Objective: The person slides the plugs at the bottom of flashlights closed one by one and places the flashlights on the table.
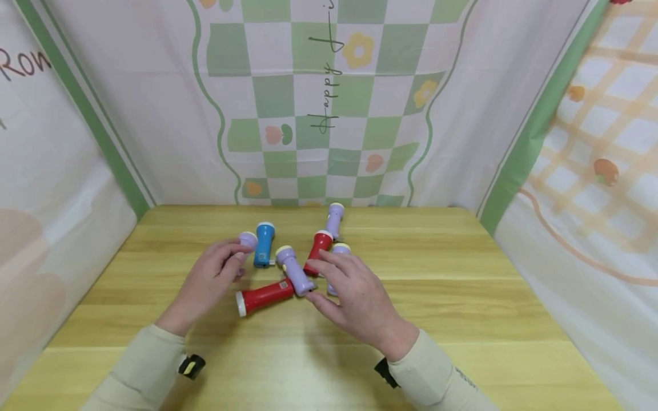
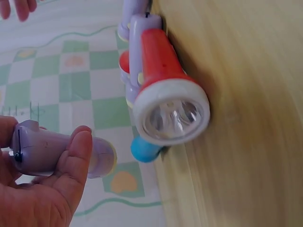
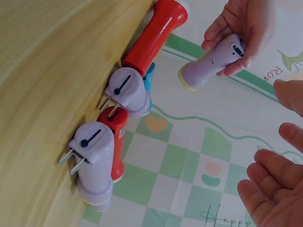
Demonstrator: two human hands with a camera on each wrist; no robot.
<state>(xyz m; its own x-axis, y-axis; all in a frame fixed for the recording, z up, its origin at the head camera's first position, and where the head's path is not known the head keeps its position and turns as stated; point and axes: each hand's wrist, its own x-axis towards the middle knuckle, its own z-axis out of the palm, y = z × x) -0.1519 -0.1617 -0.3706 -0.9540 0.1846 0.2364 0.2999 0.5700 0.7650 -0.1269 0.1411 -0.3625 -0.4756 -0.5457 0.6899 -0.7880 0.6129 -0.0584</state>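
Note:
My left hand [image 1: 205, 277] grips a purple flashlight [image 2: 42, 149], lifted above the table, its head pointing away in the head view. My right hand [image 1: 360, 294] is spread over the right part of the group, its fingers apart and holding nothing. Partly hidden beneath it lies a purple flashlight [image 1: 340, 249] with two metal plug prongs out, seen in the right wrist view. Near its fingertips are a red flashlight [image 1: 319, 245] and the middle purple flashlight [image 1: 294, 271]. A blue flashlight [image 1: 264, 242] lies just right of the left hand.
Another red flashlight [image 1: 267, 295] lies sideways at the front left, its base against the middle purple one. A further purple flashlight [image 1: 335, 220] is at the back. The wooden table [image 1: 462, 319] meets a checkered cloth backdrop [image 1: 316, 137] behind.

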